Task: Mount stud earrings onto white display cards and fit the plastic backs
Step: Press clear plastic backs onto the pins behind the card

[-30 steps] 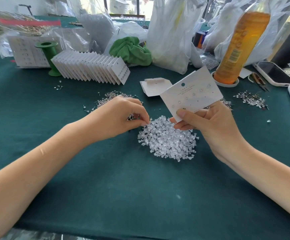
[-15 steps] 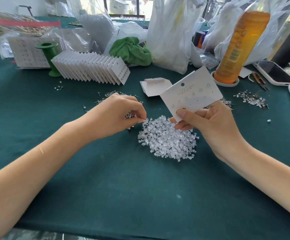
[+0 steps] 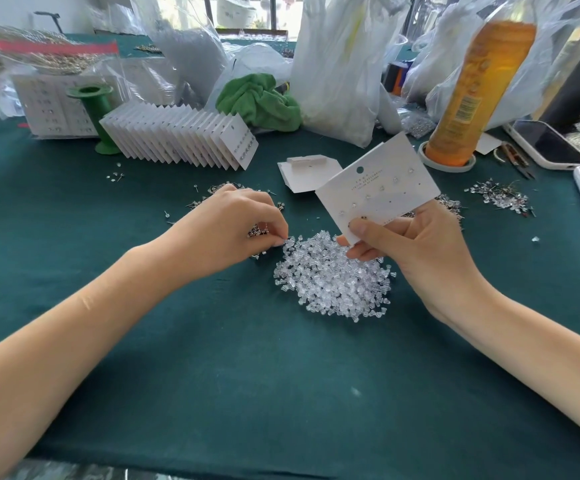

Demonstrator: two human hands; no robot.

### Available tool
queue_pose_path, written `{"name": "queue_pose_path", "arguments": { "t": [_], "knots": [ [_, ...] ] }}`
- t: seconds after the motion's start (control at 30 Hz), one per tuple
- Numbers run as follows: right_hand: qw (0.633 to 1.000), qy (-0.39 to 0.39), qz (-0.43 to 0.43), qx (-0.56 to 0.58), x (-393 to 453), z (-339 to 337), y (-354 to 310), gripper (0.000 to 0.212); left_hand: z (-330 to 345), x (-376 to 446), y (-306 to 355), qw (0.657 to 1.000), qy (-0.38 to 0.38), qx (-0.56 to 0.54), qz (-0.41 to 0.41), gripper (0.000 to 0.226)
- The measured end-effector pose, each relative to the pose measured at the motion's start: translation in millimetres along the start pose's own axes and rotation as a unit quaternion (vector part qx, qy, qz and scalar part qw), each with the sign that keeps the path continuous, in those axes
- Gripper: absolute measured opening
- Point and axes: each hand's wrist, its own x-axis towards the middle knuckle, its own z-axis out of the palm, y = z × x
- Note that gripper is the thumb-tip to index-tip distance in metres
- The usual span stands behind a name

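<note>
Left hand (image 3: 227, 228), left of centre: fingertips pinched together, shifted since a second ago from the stud earrings (image 3: 259, 232) to the left edge of the plastic backs (image 3: 333, 275); pinched item too small to identify. Right hand (image 3: 416, 251), right of centre: thumb clamped on display card (image 3: 378, 187), unmoved, several holes unfilled; mounting incomplete.

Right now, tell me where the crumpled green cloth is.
In the head view, the crumpled green cloth lies at the back of the table, centre-left, between the fanned row of white cards and a white plastic bag.
</note>
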Motion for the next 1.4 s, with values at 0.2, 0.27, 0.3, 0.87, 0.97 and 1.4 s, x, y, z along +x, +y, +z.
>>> {"name": "queue_pose_path", "arguments": {
  "t": [0.2, 0.27, 0.3, 0.87, 0.97, 1.4],
  "knots": [
    [1.000, -0.001, 0.000, -0.001, 0.1, 0.4, 0.5, 0.029, -0.8, 0.8, -0.4, 0.998, 0.005, -0.052, -0.020, 0.006],
    [1.000, 0.000, -0.001, -0.001, 0.1, 0.6, 0.8, 0.029, -2.0, 1.0, -0.2, 0.998, 0.004, -0.058, -0.026, 0.006],
    [1.000, 0.001, -0.001, 0.000, 0.1, 0.9, 0.8, 0.029, -2.5, 1.0, 0.0, 0.998, 0.003, -0.059, -0.028, 0.006],
    [0.996, -0.013, -0.066, -0.050, -5.8, 3.0, 4.8, 0.024, -7.4, 4.4, 11.2, 0.931, 0.031, -0.330, -0.153, 0.012],
    [0.974, -0.025, -0.173, -0.142, -10.3, 2.7, 5.2, 0.013, -10.7, 3.9, 14.6, 0.906, 0.009, -0.394, -0.154, 0.016],
    [0.639, -0.135, -0.543, -0.528, -5.8, -7.2, 5.3, 0.023, -16.0, -1.1, 27.0, 0.881, -0.113, -0.452, -0.084, 0.026]
  ]
}}
